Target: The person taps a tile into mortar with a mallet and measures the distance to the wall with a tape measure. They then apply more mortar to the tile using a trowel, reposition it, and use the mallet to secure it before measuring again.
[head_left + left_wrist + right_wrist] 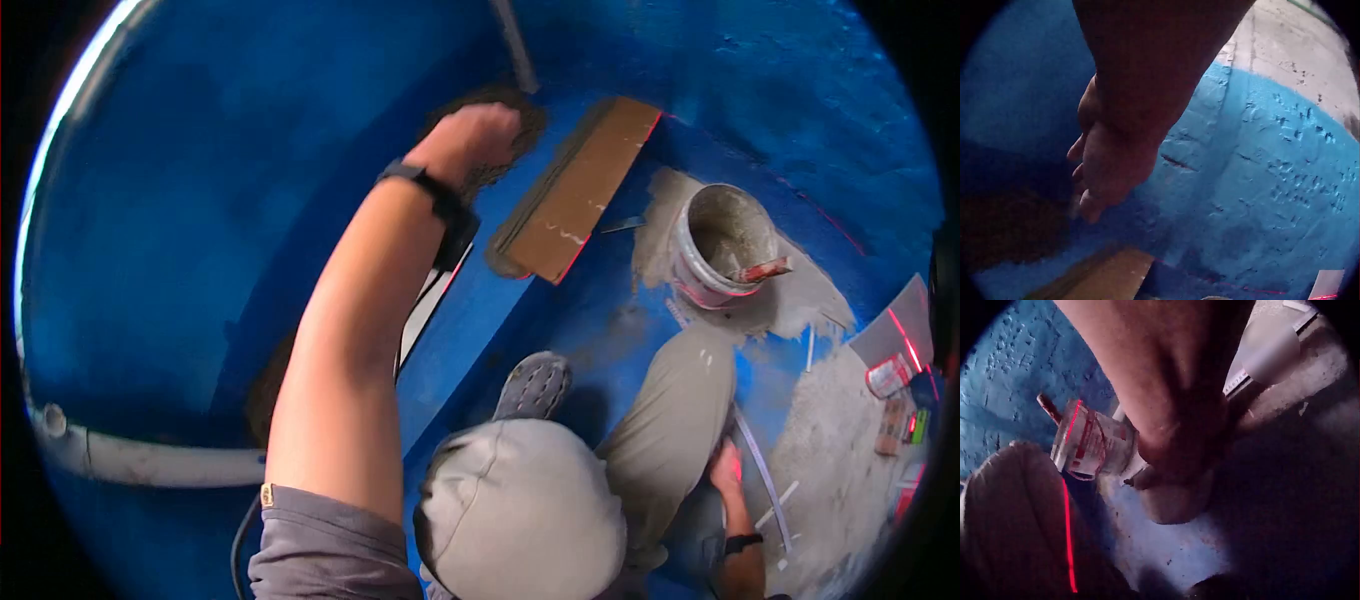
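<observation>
Grey sleeve (330, 545) at 7 o'clock; beyond it, at 12, the left hand (478, 138), fingers loosely bent, before a dark mortar patch (531, 122). Mortar-edged brown board (595, 190) at 1, bucket (690, 268) near 3. Right hand (728, 470) at 4: whether it grips, I cannot tell.

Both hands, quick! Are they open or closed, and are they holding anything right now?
Left hand: looks open and loose, with nothing seen in it.
Right hand: cannot be told; its grip is too dark and hidden.
</observation>
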The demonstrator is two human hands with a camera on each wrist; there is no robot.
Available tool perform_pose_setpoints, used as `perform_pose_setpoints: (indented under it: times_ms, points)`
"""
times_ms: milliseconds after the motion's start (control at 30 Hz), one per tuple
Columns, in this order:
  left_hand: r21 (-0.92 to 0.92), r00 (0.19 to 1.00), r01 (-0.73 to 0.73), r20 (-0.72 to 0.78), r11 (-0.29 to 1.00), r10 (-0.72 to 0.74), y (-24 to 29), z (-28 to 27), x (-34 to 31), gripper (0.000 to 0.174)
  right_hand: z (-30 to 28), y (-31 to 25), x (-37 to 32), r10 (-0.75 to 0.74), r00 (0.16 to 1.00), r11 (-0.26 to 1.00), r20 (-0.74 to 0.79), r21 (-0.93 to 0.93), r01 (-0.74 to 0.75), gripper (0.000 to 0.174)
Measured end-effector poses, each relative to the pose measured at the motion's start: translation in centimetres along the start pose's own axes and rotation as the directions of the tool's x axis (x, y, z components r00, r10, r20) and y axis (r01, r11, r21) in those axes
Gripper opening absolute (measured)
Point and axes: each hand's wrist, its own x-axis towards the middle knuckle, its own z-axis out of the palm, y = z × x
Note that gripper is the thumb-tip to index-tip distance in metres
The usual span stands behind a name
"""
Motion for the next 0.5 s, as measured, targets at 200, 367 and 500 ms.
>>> perform_pose_setpoints:
  times_ms: [200, 367, 500]
  points:
    - [-0.239, 0.988, -0.027, 0.142, 0.971, 0.063, -1.7, 13.8, 2.2, 0.029, -16.7, -15.2, -3.3, -0.078, 0.964, 0.975, -0.254, -0.221, 0.021, 0.036]
    - [-0.432, 0.984, -0.152, 0.022, 0.889, 0.179, 2.9, 18.5, 4.0, 0.041, -26.5, -29.8, -2.0, 0.21, 0.907, 0.974, -0.365, 0.161, -0.161, 0.027]
    - [-0.607, 0.948, -0.287, -0.067, 0.741, 0.312, 5.7, 15.1, 4.4, 0.051, -26.8, -34.9, 3.1, 0.022, 0.911, 0.874, -0.411, 0.451, 0.182, 0.031]
